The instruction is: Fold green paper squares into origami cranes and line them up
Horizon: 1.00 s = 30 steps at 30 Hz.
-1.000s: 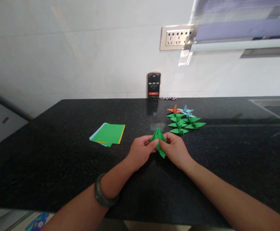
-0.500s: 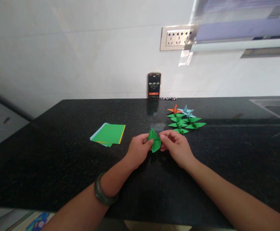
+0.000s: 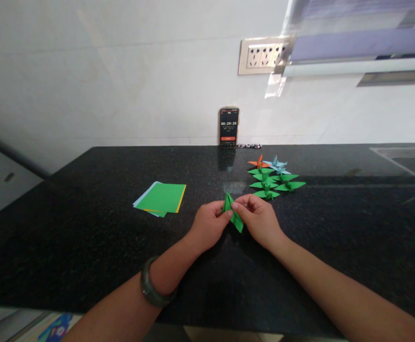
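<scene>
Between my two hands is a piece of folded green origami paper (image 3: 236,221), a narrow diamond shape with one point up and the other slanting down to the right. My left hand (image 3: 210,222) pinches its left side, thumb on top. From the right, my right hand (image 3: 260,217) presses its thumb on the paper's middle, fingers curled behind. Just beyond my right hand sits a group of finished paper cranes: several green cranes (image 3: 289,186), an orange crane (image 3: 259,163) and light blue cranes (image 3: 275,163).
A stack of square paper sheets (image 3: 162,197), green on top with yellow and pale blue edges, lies to the left on the black countertop (image 3: 86,228). A phone (image 3: 228,127) showing a timer leans against the white wall, beside a beaded strap (image 3: 250,146).
My right hand has moved left and now grips the green paper along with my left hand. The paper has turned, its lower tip swinging to the right, and looks flatter.
</scene>
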Tool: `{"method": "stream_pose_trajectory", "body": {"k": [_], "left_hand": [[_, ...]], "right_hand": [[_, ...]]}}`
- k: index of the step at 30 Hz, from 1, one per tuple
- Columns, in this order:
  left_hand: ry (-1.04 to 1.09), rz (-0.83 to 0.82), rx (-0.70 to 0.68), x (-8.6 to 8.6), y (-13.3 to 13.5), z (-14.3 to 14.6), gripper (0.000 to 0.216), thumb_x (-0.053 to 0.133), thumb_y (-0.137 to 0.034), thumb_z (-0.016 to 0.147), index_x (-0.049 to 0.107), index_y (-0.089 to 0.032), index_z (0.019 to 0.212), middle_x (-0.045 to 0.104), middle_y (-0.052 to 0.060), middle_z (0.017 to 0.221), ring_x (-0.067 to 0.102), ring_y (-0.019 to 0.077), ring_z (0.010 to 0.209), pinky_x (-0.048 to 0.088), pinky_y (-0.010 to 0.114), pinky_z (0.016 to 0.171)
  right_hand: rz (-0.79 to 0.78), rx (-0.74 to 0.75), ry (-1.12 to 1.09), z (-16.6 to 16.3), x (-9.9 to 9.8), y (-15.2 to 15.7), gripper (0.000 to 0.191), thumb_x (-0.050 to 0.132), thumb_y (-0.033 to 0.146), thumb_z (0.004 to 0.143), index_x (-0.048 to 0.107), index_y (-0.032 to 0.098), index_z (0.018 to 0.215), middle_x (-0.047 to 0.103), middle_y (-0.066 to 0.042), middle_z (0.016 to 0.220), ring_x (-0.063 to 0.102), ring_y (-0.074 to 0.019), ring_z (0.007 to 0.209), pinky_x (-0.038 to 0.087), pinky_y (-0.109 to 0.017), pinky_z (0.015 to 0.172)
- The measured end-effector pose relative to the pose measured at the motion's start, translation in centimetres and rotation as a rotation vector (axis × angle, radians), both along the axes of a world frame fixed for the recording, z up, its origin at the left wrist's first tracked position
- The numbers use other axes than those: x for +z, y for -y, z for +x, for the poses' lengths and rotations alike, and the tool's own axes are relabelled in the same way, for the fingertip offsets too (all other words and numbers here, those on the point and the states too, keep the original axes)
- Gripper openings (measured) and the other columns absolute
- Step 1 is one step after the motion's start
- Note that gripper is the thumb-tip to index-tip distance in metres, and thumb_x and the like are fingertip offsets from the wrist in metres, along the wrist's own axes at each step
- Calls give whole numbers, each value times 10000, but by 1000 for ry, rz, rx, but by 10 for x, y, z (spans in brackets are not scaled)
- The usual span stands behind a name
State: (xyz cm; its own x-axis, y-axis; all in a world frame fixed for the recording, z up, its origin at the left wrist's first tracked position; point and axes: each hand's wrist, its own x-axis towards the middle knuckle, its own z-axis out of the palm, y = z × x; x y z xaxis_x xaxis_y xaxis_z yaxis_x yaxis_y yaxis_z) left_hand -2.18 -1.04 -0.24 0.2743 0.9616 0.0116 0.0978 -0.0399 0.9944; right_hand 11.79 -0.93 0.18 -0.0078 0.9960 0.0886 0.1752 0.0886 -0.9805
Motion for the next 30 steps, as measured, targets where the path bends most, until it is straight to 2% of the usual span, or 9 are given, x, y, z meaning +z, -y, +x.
{"method": "stream_pose_trajectory", "body": {"k": [6, 9, 11, 16, 19, 21, 24, 27, 30], "left_hand": [[-11, -15, 5, 9, 3, 4, 212, 556, -214, 730, 645, -131, 904, 651, 14, 727, 577, 117, 637, 456, 226, 609], [-67, -4, 36, 10, 3, 3, 215, 558, -314, 750, 647, -127, 806, 604, -5, 633, 525, 101, 561, 418, 208, 534], [-156, 31, 79, 7, 1, 0, 316, 556, -420, 750, 631, -121, 682, 553, -12, 556, 483, 97, 513, 380, 208, 484], [-271, 86, 276, -1, -6, -8, 457, 507, -526, 760, 525, -142, 513, 443, -38, 444, 441, 95, 447, 339, 216, 443], [-371, 190, 357, 2, -5, -9, 478, 484, -518, 782, 499, -154, 472, 432, -39, 418, 442, 98, 435, 337, 223, 446], [-469, 296, 365, 6, -1, -7, 458, 469, -475, 808, 540, -158, 485, 515, -15, 455, 496, 113, 472, 369, 230, 482], [-519, 471, 292, 12, 5, -4, 319, 457, -355, 844, 676, -176, 697, 698, 39, 738, 627, 153, 703, 450, 247, 662], [-539, 550, 253, 14, 8, -2, 270, 454, -302, 852, 698, -191, 838, 716, 57, 877, 648, 166, 810, 463, 260, 755], [-576, 552, 263, 15, 6, -3, 284, 447, -308, 856, 702, -197, 801, 718, 53, 847, 653, 167, 791, 472, 259, 734]], "right_hand": [[80, -9, 197, 4, -3, -3, 185, 563, 332, 751, 596, 155, 706, 591, -15, 606, 514, -117, 539, 408, -221, 497], [138, -18, 290, 6, -1, -2, 155, 553, 291, 754, 608, 159, 693, 606, -27, 639, 529, -128, 578, 416, -229, 526], [153, 4, 301, 6, 1, 0, 155, 548, 289, 759, 617, 163, 703, 609, -29, 656, 540, -134, 598, 426, -236, 545], [-17, 65, 87, 2, 3, 5, 276, 539, 430, 762, 573, 157, 785, 545, 10, 570, 504, -115, 495, 420, -226, 468], [-8, 52, 193, 0, 2, 7, 219, 581, 374, 726, 565, 161, 771, 555, 12, 580, 499, -110, 500, 394, -216, 470], [35, 59, 324, -1, 1, 8, 138, 538, 299, 746, 575, 168, 725, 554, 12, 567, 490, -108, 500, 371, -213, 479], [130, 52, 487, -3, 3, 9, 188, 465, 258, 786, 551, 183, 636, 536, 10, 546, 475, -111, 505, 339, -218, 494], [180, 33, 584, -5, 6, 9, 245, 438, 248, 804, 498, 191, 573, 526, 4, 532, 475, -119, 509, 327, -227, 507], [178, 63, 601, -6, 10, 10, 208, 420, 186, 790, 517, 192, 605, 560, -5, 567, 513, -129, 542, 348, -229, 534]]}}
